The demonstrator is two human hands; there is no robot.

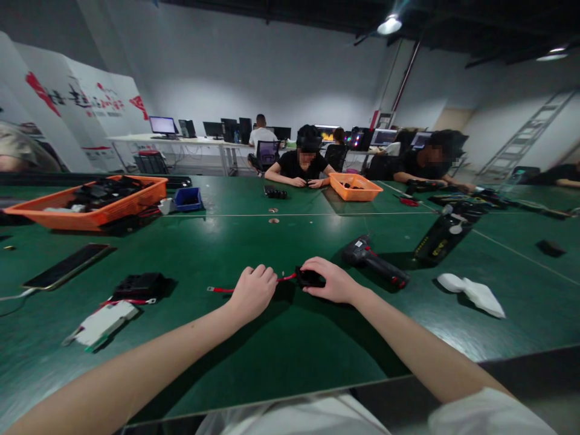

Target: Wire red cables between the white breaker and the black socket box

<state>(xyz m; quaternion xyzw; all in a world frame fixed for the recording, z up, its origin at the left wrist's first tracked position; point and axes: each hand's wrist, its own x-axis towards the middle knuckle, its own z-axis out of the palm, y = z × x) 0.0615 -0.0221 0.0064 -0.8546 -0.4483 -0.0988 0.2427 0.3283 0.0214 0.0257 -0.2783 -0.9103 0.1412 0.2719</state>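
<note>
My left hand (254, 293) is closed around a red cable (220, 290), whose end with a flat metal lug sticks out to the left. On the other side, the cable runs on to a small black plastic part (310, 278). My right hand (330, 281) grips that part from the right, with fingers over its top and the thumb at its near side. Both hands are low over the green table (272, 350). Right of them lies a black cordless screwdriver (375, 261). The fingers hide much of the black part and the cable's middle.
Left are a black housing (140, 285), a white part with cables (106, 320), a phone (67, 266), an orange basket (106, 219) of black parts and a blue bin (188, 199). Right are a black cylindrical object (448, 235) and white crumpled material (473, 294). Co-workers sit opposite.
</note>
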